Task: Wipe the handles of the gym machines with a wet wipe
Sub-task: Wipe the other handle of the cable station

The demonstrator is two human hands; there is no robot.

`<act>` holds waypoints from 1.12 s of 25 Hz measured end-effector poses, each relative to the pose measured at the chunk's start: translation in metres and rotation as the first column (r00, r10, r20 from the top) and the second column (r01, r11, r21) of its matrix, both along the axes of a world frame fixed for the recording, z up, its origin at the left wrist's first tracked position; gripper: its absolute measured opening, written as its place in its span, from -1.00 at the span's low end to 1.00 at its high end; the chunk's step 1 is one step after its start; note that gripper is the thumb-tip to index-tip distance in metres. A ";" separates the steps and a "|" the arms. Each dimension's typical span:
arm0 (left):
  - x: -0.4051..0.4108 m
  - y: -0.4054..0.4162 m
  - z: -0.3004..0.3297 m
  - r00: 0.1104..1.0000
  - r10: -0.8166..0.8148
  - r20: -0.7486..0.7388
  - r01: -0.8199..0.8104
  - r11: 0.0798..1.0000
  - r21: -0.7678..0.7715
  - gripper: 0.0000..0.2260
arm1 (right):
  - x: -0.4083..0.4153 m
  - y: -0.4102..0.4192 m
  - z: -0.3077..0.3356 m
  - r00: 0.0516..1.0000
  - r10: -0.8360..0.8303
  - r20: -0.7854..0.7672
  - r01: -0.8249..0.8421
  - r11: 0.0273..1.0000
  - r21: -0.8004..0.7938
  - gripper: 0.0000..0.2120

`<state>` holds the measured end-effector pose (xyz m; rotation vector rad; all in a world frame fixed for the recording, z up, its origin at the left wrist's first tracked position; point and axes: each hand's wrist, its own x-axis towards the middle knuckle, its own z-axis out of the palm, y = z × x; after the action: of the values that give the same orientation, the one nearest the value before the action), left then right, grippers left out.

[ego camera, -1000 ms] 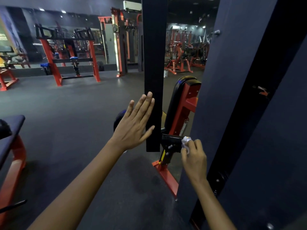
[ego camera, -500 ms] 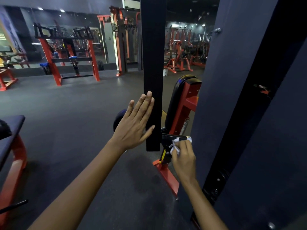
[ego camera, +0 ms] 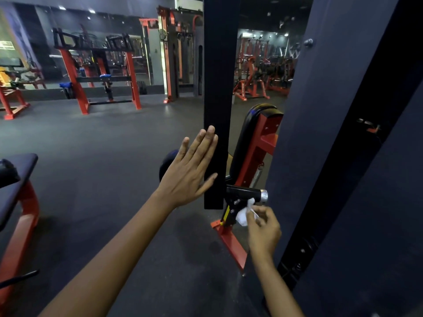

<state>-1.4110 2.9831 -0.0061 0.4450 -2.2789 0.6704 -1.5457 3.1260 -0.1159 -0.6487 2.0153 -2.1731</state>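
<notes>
Left hand [ego camera: 190,170] flat with straight fingers against black upright [ego camera: 217,99], right hand [ego camera: 263,227] pinching white wipe [ego camera: 246,213] just under black handle [ego camera: 246,193]

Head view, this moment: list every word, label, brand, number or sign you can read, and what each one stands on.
None can be read.
Pale sign on the far left wall: lines of print, too blurred to read.
Yellow-and-black sticker on the red machine frame, below the handle and left of the wet wipe that the right hand pinches: too small to tell any text.
Black upright under the left hand: no marking shows.
</notes>
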 end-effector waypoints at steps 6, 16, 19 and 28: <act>-0.008 0.003 -0.006 0.999 -0.025 -0.047 0.027 0.999 0.042 -0.28 | -0.002 -0.026 0.017 0.430 0.517 0.740 -0.170 0.852 -0.496 -0.80; -0.005 0.006 -0.002 1.000 -0.012 -0.011 0.013 0.999 0.049 -0.28 | -0.025 -0.025 0.033 0.245 0.554 0.795 0.011 0.819 -0.574 -0.65; -0.005 0.006 -0.003 1.000 -0.007 -0.004 0.008 0.998 0.059 -0.27 | -0.037 -0.007 0.031 0.295 0.551 0.781 0.048 0.808 -0.588 -0.67; 0.004 0.015 -0.003 0.997 -0.078 0.018 0.074 0.983 0.171 -0.30 | -0.051 0.025 0.006 0.802 0.227 0.553 -0.221 0.972 -0.079 -0.90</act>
<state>-1.4074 2.9979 -0.0087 0.4296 -2.3737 0.4473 -1.5963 3.1506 -0.1100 -0.1896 1.5312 -1.9326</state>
